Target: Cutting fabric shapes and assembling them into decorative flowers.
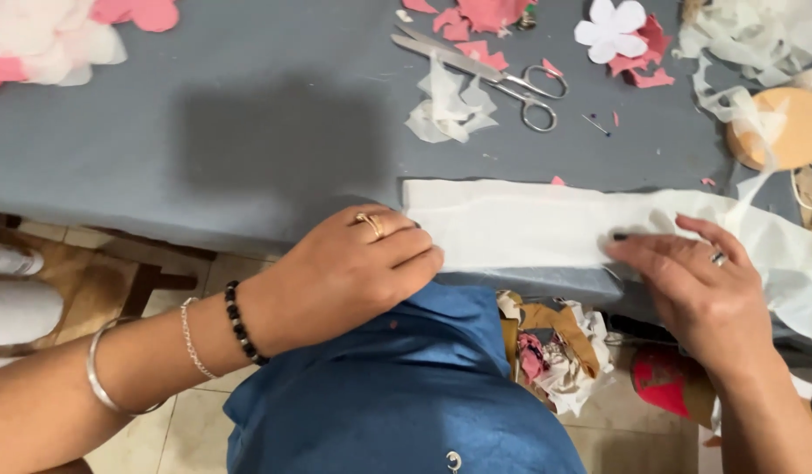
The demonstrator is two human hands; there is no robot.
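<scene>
A long folded strip of white tissue paper (pixel 529 228) lies along the near edge of a table covered in grey cloth (pixel 248 132). My left hand (pixel 353 268), with a gold ring and bracelets at the wrist, presses flat on the strip's left end. My right hand (pixel 686 276), wearing a silver ring, rests its fingers on the strip further right. Neither hand has the paper lifted; both lie on top of it.
Steel scissors (pixel 502 75) lie on white paper scraps (pixel 450 110) at the back. A white paper flower (pixel 612 31) with pink scraps is beyond them. A round tan disc (pixel 792 132), loose tissue (pixel 757 35), pink-white petals (pixel 46 39) and floor scraps (pixel 555 347) surround.
</scene>
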